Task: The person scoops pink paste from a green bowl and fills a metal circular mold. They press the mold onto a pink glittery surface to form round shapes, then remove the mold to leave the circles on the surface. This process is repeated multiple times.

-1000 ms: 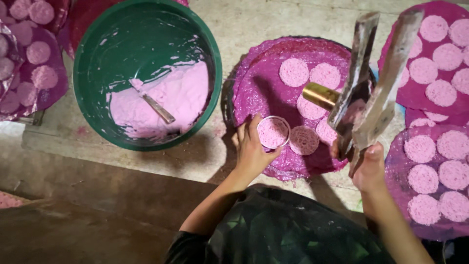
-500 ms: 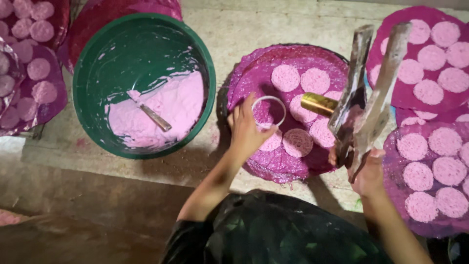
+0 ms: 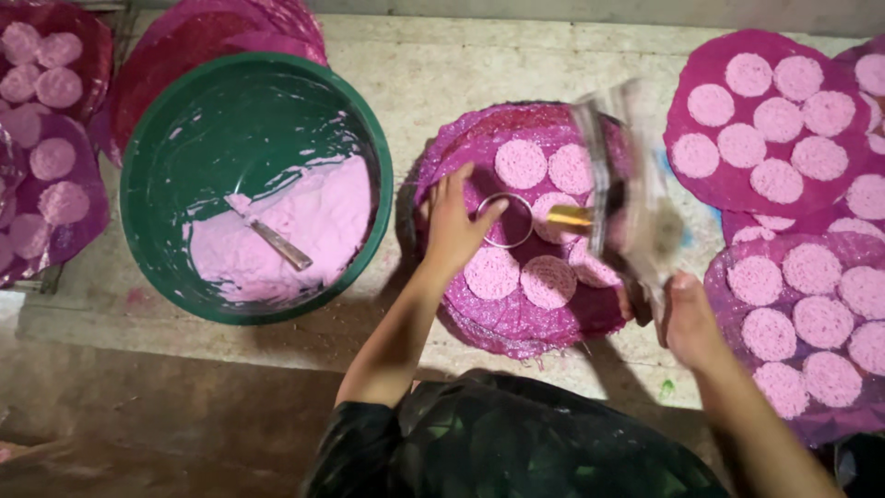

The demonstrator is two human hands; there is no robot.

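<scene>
My left hand point(image 3: 454, 226) rests on a round magenta mat point(image 3: 516, 314) and holds a thin metal ring point(image 3: 505, 221) flat against it, among several pale pink discs point(image 3: 521, 163). The ring looks empty inside. My right hand point(image 3: 687, 318) grips the handle of a long metal tool with two flat blades point(image 3: 627, 198), blurred by motion, raised over the right side of the same mat. A brass-coloured part point(image 3: 570, 217) shows near the blades.
A big green basin point(image 3: 253, 88) with pink batter and a metal scoop point(image 3: 272, 238) sits to the left. More magenta mats with pink discs lie at the right point(image 3: 784, 120) and far left point(image 3: 51, 166). A dark floor strip runs below.
My left hand slid the ring up the mat, and the ring no longer holds pink batter. The bladed tool swung left and lower over the mat, and my right hand shifted with it.
</scene>
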